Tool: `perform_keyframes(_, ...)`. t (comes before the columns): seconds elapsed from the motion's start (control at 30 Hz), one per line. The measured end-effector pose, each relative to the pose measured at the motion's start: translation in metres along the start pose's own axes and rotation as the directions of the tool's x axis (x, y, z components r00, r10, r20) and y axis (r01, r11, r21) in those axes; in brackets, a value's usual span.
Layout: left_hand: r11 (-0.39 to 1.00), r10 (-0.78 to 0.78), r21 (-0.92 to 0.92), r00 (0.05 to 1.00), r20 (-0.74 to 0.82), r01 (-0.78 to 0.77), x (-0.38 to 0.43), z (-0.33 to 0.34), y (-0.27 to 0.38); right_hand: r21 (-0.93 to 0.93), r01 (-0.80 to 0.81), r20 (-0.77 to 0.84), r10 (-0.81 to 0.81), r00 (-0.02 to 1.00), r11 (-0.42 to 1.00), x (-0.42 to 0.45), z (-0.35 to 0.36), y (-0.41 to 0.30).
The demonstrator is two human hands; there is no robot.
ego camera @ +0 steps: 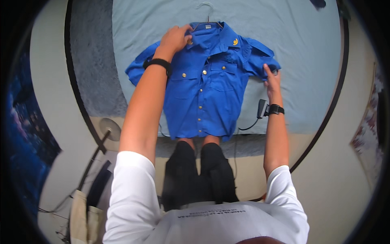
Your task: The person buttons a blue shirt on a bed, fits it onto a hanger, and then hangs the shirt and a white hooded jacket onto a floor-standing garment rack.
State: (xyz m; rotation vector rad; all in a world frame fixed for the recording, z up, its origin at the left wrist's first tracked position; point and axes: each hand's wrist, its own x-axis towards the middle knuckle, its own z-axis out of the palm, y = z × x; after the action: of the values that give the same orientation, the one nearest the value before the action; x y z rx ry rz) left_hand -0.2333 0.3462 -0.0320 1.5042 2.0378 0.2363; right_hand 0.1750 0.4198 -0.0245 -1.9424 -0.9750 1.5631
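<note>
A blue short-sleeved uniform shirt [186, 88] lies front up, with gold buttons down its placket and gold emblems on its collar. Inside its neck sits a wire hanger [208, 18], the hook pointing away from me. My left hand [175, 38] is at the collar on the left side, fingertips on the collar edge and covering most of that emblem. With the thumb on the fabric, my right hand [273, 80] grips the hem of the right-hand sleeve [263, 64]; its other fingers are partly hidden by the cloth. Both chest pockets are flapped and buttoned.
Beneath the shirt is a light blue cloth [301, 76] with a grey surface [91, 61] showing at its left. A device on my right wristband [275, 109] trails a black cable [249, 126]. A stand fan [109, 129] is at lower left, near hanging cloths [78, 216].
</note>
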Motion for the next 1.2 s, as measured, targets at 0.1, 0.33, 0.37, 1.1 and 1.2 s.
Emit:
perform_keyframes(0.1, 0.999, -0.046, 0.019, 0.987, -0.152, 0.049, -0.009, 0.007, 0.013, -0.095, -0.145, 0.008, 0.146, 0.989, 0.985, 0.013, -0.011, 0.013)
perform_keyframes(0.33, 0.952, -0.283, -0.03, 0.838, -0.467, 0.305, -0.051, 0.008, -0.041, 0.072, 0.058, -0.258, -0.038, 0.965, 0.996, 0.023, -0.042, 0.001)
perform_keyframes(0.37, 0.931, -0.333, -0.03, 0.814, -0.476, 0.363, -0.061, 0.008, -0.061, 0.12, 0.012, -0.246, 0.018, 0.969, 0.993, 0.022, -0.042, -0.004)
perform_keyframes(1.1, 0.424, -0.848, -0.877, 0.438, -0.297, 0.226, -0.183, 0.031, -0.13, -0.183, 0.459, 0.083, -0.452, 0.888, 0.869, -0.042, 0.033, -0.04)
perform_keyframes(1.2, 0.609, -0.748, -0.782, 0.424, -0.511, 0.131, -0.178, -0.019, -0.076, -0.186, 0.596, 0.314, -0.528, 0.789, 0.781, -0.072, 0.062, -0.044)
